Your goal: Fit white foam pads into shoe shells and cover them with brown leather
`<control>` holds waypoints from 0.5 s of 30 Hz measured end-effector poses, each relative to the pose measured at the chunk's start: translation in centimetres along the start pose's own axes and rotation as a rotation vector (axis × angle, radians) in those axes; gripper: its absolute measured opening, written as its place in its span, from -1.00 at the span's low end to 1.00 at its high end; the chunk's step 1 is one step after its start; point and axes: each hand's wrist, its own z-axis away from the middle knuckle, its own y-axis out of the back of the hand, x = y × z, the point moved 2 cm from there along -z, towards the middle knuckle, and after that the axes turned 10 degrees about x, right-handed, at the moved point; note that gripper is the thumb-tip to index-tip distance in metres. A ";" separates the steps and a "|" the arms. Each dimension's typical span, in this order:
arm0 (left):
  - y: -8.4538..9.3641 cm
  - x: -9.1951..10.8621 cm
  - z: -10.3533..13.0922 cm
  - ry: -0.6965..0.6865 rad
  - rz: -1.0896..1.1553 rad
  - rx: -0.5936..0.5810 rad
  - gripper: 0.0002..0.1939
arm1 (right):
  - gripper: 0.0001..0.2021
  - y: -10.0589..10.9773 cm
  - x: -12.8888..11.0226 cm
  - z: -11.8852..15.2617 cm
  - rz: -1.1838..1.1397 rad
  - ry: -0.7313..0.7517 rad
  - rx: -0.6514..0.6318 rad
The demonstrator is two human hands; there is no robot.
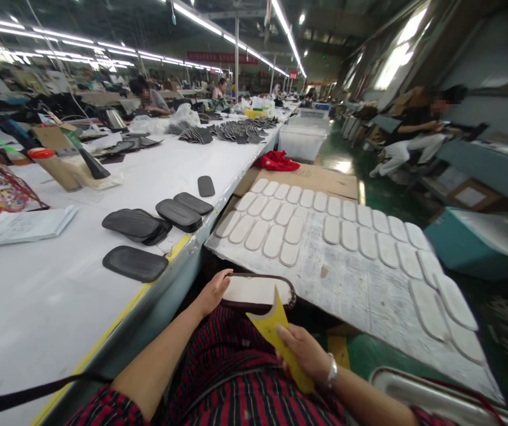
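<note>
Left fingers [224, 280] closed on dark-rimmed pad [248, 290], probably steadying it; right fingers [286, 335] wrapped round curved yellow piece [272, 327], tip across pad; pale ovals [388, 248] spread beyond, likely for reach.

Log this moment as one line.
left hand: holds dark-edged pale panel | right hand: holds yellow tool | board: pale pads | white table: dark pads

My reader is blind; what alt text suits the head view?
A person's left hand holds a pale, dark-edged oblong, the right hand a yellow piece. Pale oblongs lie on a board at right, dark oblongs on a table at left.
</note>
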 end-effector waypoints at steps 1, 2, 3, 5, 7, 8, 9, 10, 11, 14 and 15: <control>0.3 -0.6 0.4 -0.019 0.051 -0.047 -0.34 | -0.51 1.8 0.4 0.4 0.026 -0.008 -0.006; 0.5 -1.1 0.9 -0.027 0.091 -0.088 -0.21 | -0.52 3.3 0.8 0.6 0.059 -0.012 -0.021; 0.7 -1.5 1.2 -0.025 0.121 -0.120 -0.07 | -0.53 4.3 1.0 0.5 0.089 -0.013 -0.036; 0.7 -1.9 1.7 -0.003 0.153 -0.143 0.06 | -0.57 4.9 1.0 -0.2 0.131 -0.012 -0.069; 0.6 -1.8 1.7 0.033 0.169 -0.143 -0.02 | -0.63 3.6 0.4 -1.4 0.129 -0.004 -0.091; 0.5 -1.7 1.6 0.051 0.180 -0.152 -0.06 | -0.65 2.5 -0.1 -2.0 0.119 -0.004 -0.109; 0.4 -1.6 1.5 0.066 0.191 -0.163 -0.11 | -0.66 1.2 -0.5 -2.7 0.110 -0.011 -0.135; 0.4 -1.5 1.3 0.078 0.196 -0.177 -0.14 | -0.65 -0.1 -1.0 -3.2 0.098 -0.024 -0.170; 0.3 -1.5 1.3 0.085 0.192 -0.190 -0.16 | -0.64 -1.3 -1.4 -3.7 0.092 -0.045 -0.199; 0.8 -1.4 1.7 0.097 0.128 -0.151 -0.18 | -0.65 -3.9 -2.3 -4.2 0.056 -0.074 -0.237; 1.2 -1.2 2.1 0.113 0.122 -0.085 -0.19 | -0.67 -4.4 -2.5 -4.1 0.036 -0.055 -0.247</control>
